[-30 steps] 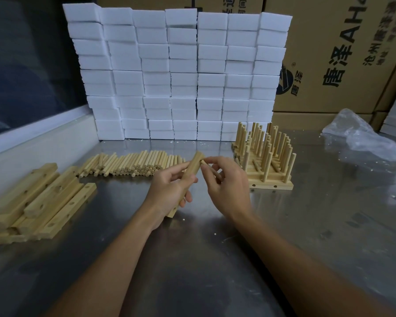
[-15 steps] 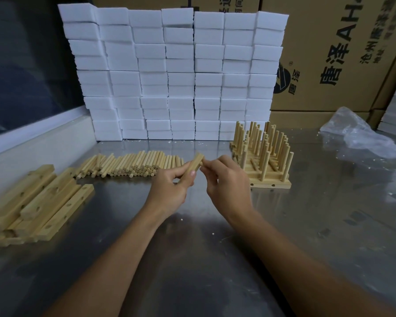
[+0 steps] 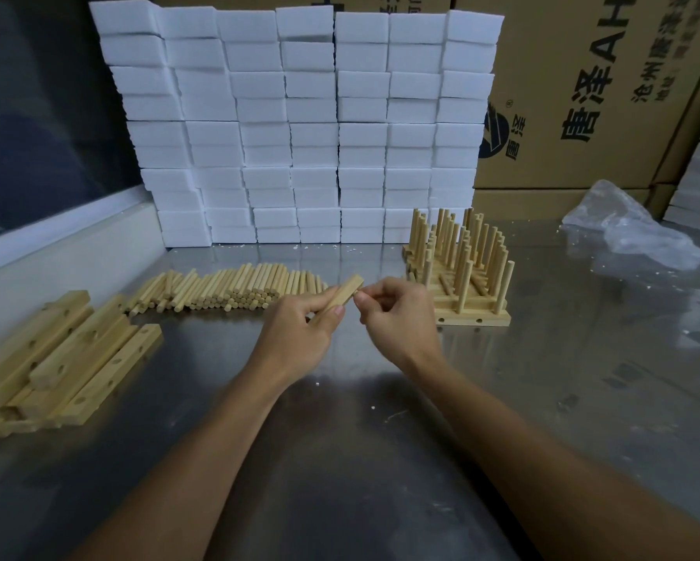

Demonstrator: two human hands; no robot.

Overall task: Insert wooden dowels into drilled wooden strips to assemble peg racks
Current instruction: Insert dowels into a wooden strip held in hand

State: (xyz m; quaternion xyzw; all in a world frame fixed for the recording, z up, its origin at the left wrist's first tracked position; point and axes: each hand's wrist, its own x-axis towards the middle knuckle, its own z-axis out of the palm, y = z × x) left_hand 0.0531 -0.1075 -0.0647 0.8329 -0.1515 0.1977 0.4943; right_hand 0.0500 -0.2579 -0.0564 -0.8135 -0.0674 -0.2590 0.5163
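My left hand (image 3: 299, 330) grips a drilled wooden strip (image 3: 345, 294), tilted up to the right above the steel table. My right hand (image 3: 401, 317) sits just right of the strip's upper end, fingers curled in a pinch; a dowel between them is mostly hidden. A row of loose dowels (image 3: 235, 291) lies behind my left hand. Drilled strips (image 3: 69, 358) are piled at the left. Finished peg racks (image 3: 461, 269) with upright dowels stand at the right.
A wall of white foam blocks (image 3: 299, 127) stands at the back of the steel table (image 3: 380, 459). Cardboard boxes (image 3: 591, 95) rise behind it at the right. Crumpled clear plastic (image 3: 631, 232) lies at the far right. A raised white ledge (image 3: 56, 257) borders the left side.
The strip in my left hand has tilted flatter and shows less length. My right hand has closed in on its upper end.
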